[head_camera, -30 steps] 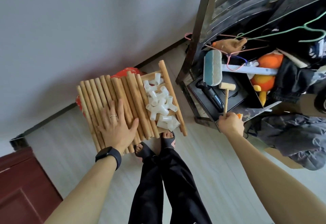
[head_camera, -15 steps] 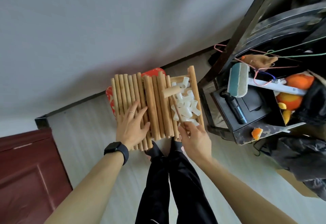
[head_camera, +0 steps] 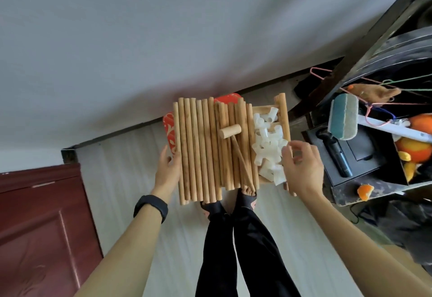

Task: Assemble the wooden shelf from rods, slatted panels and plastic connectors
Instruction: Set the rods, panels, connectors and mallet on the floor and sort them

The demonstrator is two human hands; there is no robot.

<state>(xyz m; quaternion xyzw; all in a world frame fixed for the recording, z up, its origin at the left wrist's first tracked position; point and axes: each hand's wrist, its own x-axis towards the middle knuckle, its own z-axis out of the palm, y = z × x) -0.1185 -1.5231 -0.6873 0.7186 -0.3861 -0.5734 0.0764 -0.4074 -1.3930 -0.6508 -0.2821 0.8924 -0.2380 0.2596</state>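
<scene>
where rods (head_camera: 198,151) lie stacked, mallet (head_camera: 230,130) atop, connectors (head_camera: 268,147) heaped on slatted panel (head_camera: 283,114)

Roughly fourteen wooden rods (head_camera: 201,151) are lying side by side; overlaps are making the exact number hard to tell. One wooden mallet (head_camera: 230,131) is resting across them. About a dozen white plastic connectors (head_camera: 266,147) are sitting in one heap, too jumbled for a firm count. One slatted panel (head_camera: 283,119) is showing beneath. Two hands are flanking the stack: one left hand (head_camera: 167,170), one right hand (head_camera: 301,168).
</scene>
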